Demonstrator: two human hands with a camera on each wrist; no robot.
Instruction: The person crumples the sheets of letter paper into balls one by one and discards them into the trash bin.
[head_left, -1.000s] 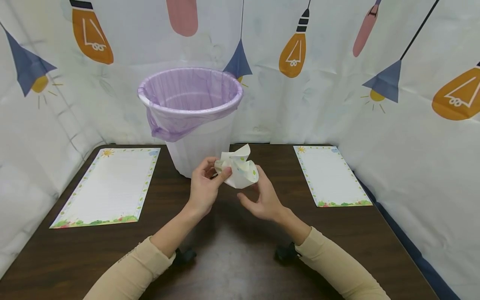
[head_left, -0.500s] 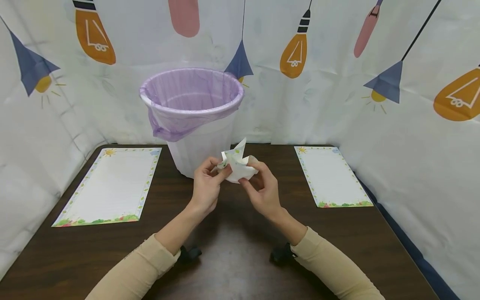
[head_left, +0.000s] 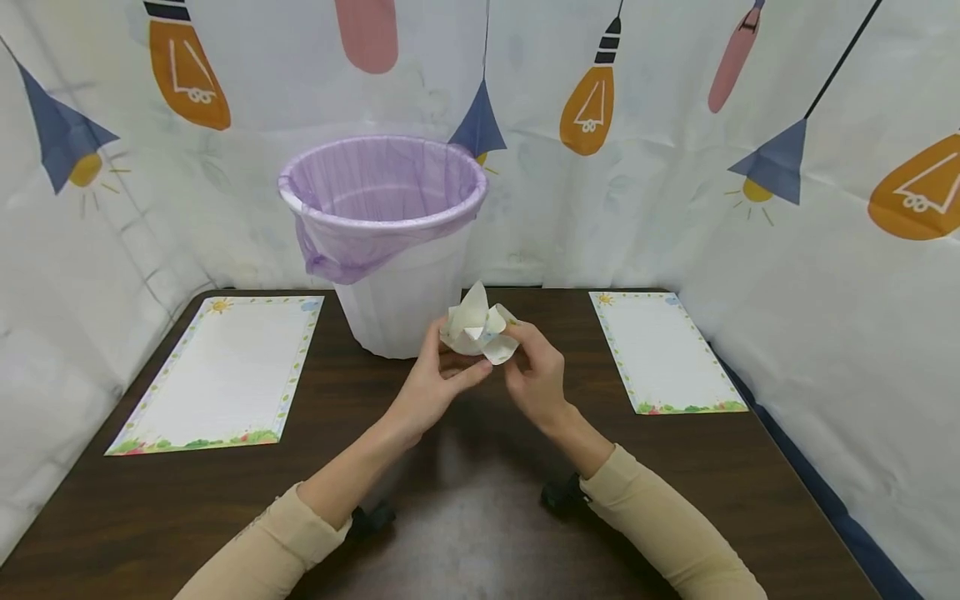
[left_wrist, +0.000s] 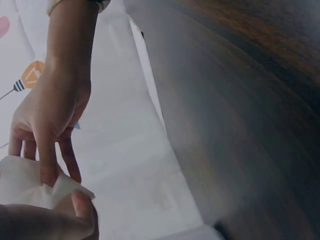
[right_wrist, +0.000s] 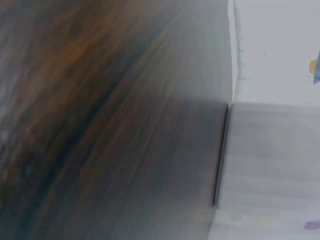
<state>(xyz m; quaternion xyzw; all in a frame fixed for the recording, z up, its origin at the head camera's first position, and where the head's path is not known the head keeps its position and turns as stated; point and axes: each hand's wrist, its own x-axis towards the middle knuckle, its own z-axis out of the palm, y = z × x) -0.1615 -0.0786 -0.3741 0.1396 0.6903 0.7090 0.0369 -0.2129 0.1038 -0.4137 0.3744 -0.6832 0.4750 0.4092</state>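
Note:
A crumpled sheet of white paper (head_left: pixel 474 321) with green and blue print is held up in front of the bin, its corners sticking up. My left hand (head_left: pixel 429 390) holds it from the left and below, thumb at its lower edge. From the other side my right hand (head_left: pixel 538 377) pinches the right edge between thumb and fingers. The left wrist view has the right hand (left_wrist: pixel 55 102) coming down onto the paper (left_wrist: pixel 20 182), with the left thumb (left_wrist: pixel 82 212) close in front. Neither hand appears in the right wrist view.
A white bin (head_left: pixel 397 292) lined with a purple bag (head_left: pixel 352 258) stands at the back of the dark wooden table (head_left: pixel 480 500). Flat sheets with printed borders lie at left (head_left: pixel 217 375) and right (head_left: pixel 663 350). A patterned curtain (head_left: pixel 540 208) hangs behind.
My right hand, loose beside the crumpled paper at first, has closed on its right edge. The paper has turned, and my left thumb has shifted down to its lower edge.

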